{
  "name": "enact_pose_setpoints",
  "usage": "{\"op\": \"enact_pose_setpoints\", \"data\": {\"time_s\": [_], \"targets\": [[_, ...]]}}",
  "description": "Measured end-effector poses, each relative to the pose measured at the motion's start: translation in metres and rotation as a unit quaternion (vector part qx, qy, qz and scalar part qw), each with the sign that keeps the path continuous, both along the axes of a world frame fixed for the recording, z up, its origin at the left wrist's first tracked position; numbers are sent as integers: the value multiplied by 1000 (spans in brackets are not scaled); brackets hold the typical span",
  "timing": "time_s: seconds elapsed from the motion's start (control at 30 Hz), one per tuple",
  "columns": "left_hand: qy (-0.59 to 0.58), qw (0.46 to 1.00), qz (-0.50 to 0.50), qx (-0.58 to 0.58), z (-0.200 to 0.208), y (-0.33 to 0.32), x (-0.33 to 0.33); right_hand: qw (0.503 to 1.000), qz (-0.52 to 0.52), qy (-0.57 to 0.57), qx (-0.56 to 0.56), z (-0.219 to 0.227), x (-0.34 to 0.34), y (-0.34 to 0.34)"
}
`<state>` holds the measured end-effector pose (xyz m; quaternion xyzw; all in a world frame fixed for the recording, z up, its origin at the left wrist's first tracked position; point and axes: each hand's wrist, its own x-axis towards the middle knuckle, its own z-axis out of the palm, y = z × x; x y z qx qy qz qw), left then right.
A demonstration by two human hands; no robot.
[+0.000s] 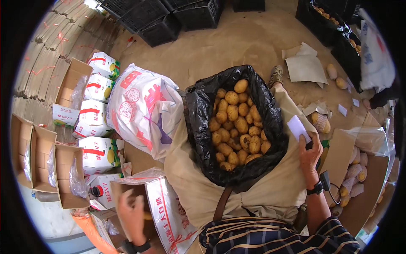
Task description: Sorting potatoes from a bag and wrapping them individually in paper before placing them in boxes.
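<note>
My right hand [310, 155] rests on my right knee and pinches a small white paper slip [298, 127] between its fingers. Down at the lower left, my left hand [132, 216] reaches into an open brown carton [127, 190], fingers curled around a yellow fruit [146, 216] that is mostly hidden. Between my knees stands a crate lined with a black plastic bag [198, 114], filled with several yellow fruits [237, 122].
A large white printed sack [144, 106] lies to the left of the black bag. Printed white cartons [99, 86] and open brown cartons [63, 173] stand at the left. Netted fruits [353, 175] lie in a carton at the right. Black crates [169, 17] line the far side.
</note>
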<state>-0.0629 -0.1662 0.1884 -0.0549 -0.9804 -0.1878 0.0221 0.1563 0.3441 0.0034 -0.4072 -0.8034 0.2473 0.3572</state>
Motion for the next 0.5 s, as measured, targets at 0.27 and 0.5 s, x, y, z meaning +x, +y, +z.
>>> {"op": "enact_pose_setpoints", "data": {"time_s": [0.27, 0.5], "targets": [[-193, 895, -363, 171, -211, 292, 8, 999, -29, -17, -11, 3, 2, -4], [-263, 883, -386, 48, -320, 376, 14, 999, -34, -25, -14, 4, -5, 1]]}}
